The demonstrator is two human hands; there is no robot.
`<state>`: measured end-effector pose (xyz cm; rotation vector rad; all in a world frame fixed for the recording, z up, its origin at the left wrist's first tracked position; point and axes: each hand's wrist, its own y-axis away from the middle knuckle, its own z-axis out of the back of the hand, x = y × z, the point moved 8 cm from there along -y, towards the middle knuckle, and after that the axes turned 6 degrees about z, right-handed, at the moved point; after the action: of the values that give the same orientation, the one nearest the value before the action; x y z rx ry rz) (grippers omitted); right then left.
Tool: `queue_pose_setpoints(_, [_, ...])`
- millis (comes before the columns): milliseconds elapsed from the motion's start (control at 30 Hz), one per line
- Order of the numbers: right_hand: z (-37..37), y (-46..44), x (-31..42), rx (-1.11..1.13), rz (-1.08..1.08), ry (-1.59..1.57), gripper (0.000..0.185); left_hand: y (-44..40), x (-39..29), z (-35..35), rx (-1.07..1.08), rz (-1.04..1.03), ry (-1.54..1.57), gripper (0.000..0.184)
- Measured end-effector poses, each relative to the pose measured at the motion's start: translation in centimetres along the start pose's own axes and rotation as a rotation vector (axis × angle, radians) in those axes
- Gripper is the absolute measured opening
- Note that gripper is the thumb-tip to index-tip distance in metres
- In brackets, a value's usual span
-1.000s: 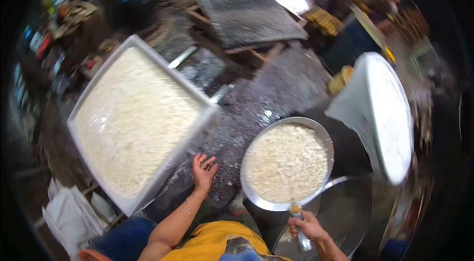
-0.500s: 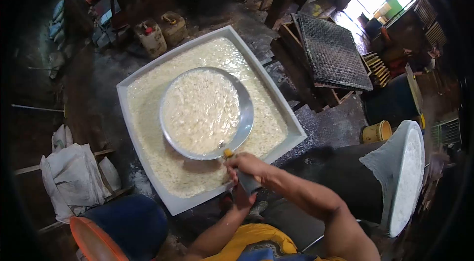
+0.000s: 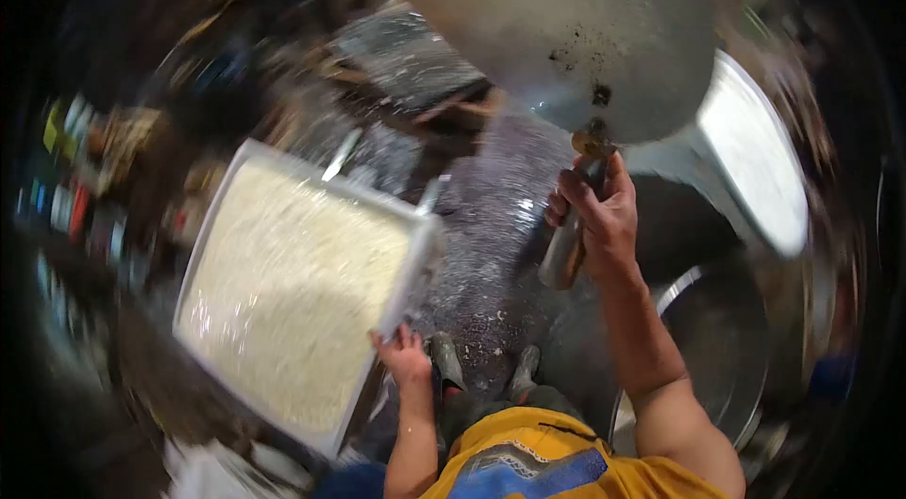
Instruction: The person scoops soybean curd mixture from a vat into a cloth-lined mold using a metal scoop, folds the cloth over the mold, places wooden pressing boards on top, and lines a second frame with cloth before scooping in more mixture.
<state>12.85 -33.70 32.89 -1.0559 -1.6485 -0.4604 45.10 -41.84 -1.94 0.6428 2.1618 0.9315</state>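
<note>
My right hand [image 3: 599, 211] grips the handle [image 3: 563, 249] of a large round metal pan [image 3: 566, 18], which is raised high at the top of the view. A dull grey side with dark specks near the handle faces me; what the pan holds is hidden. Low on the left stands a white square tub [image 3: 422, 254] filled with a pale, wet, lumpy mass [image 3: 293, 282]. At the tub's near right edge is my left hand [image 3: 408, 357], fingers apart, apparently touching the rim and holding nothing.
To the right, a big drum with a white cloth-like cover [image 3: 755, 159] stands beside a round metal vessel [image 3: 722, 348]. A dark woven rack [image 3: 411, 60] lies behind the tub. The wet floor [image 3: 491, 235] shows white splashes. Much of the surroundings is motion-blurred.
The pan has left the tub and swung up and to the right in my right hand. My left hand has come away from beside the handle to the tub's edge. The view has turned right.
</note>
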Motion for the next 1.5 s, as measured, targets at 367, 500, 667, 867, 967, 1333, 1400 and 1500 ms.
queue_pose_setpoints(367, [60.6,38.8,-4.8,-0.971,-0.498,0.256,0.017,12.5,31.6,-10.9,0.504,0.168,-1.431,0.042])
queue_pose_setpoints(500, [75.5,59.6,-16.9,-1.34,-0.864,1.254,0.022,17.8,45.7,-11.3,0.839,0.161,-1.82,0.043])
queue_pose_setpoints(667, [79.6,71.4,-22.6,-1.604,-1.26,0.953,0.028,22.7,56.5,-12.8,0.996,-0.207,-2.142,0.044])
queue_pose_setpoints(867, [79.9,76.8,-36.5,-1.295,-1.427,0.693,0.023,20.1,56.1,-12.4,0.772,-0.52,-2.121,0.034])
queue_pose_setpoints(967, [74.6,78.7,-49.5,-1.148,-1.358,0.485,0.025,19.2,54.2,-14.0,0.864,-0.741,-2.313,0.035])
queue_pose_setpoints(1333, [62.5,67.2,-54.1,-0.544,-1.222,-0.13,0.034,20.5,55.6,-12.8,0.779,-0.785,-2.21,0.033])
queue_pose_setpoints(1400, [61.7,65.2,-52.3,-0.482,-1.16,-0.159,0.035,19.0,53.8,-13.4,0.834,-0.713,-2.156,0.028])
queue_pose_setpoints(1500, [64.3,59.0,-40.3,-0.548,-1.058,-0.243,0.023,20.1,55.3,-12.5,0.828,-0.657,-2.123,0.031])
